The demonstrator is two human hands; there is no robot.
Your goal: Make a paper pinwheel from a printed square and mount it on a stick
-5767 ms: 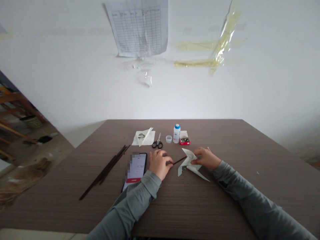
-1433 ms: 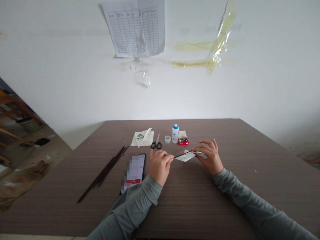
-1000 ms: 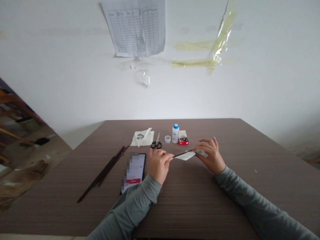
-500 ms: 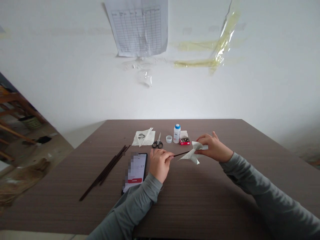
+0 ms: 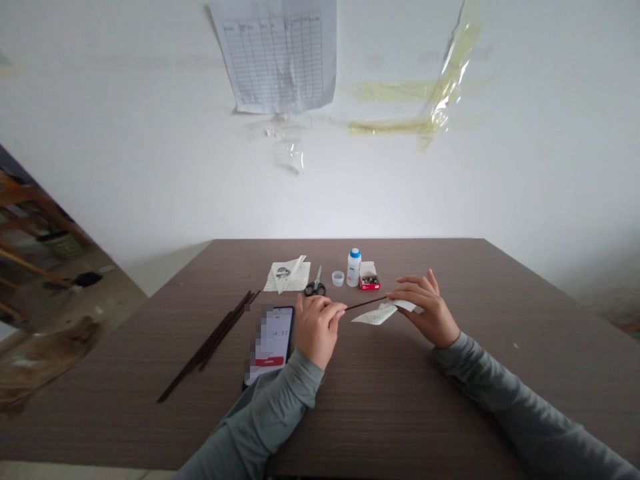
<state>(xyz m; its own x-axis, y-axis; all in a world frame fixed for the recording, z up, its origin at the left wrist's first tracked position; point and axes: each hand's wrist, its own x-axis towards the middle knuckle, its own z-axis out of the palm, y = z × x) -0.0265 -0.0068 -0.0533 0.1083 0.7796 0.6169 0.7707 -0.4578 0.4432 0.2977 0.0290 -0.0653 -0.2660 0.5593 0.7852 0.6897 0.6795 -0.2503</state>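
Observation:
My left hand [image 5: 319,328] pinches the near end of a thin dark stick [image 5: 367,304], which slants up to the right across the gap between my hands. Around the stick's far end, my right hand [image 5: 425,308] is closed on a printed piece of paper [image 5: 376,315]. One pointed flap of that paper hangs out to the left below the stick. The fingers of my right hand hide how the paper meets the stick's tip. Just left of my left hand lies a phone [image 5: 273,340] with a lit screen.
More dark sticks [image 5: 215,340] lie on the table [image 5: 380,413] at the left. Behind my hands are cut printed papers [image 5: 295,275], scissors [image 5: 315,287], a small clear cup [image 5: 338,279], a blue-capped bottle [image 5: 354,269] and a red box [image 5: 370,283] of small metallic pieces. A white wall [image 5: 400,193] rises behind.
My right hand has rolled over and shifted slightly, its fingers now lying over the stick. The paper has turned from a folded, upright shape to a flatter flap. My left hand has barely moved.

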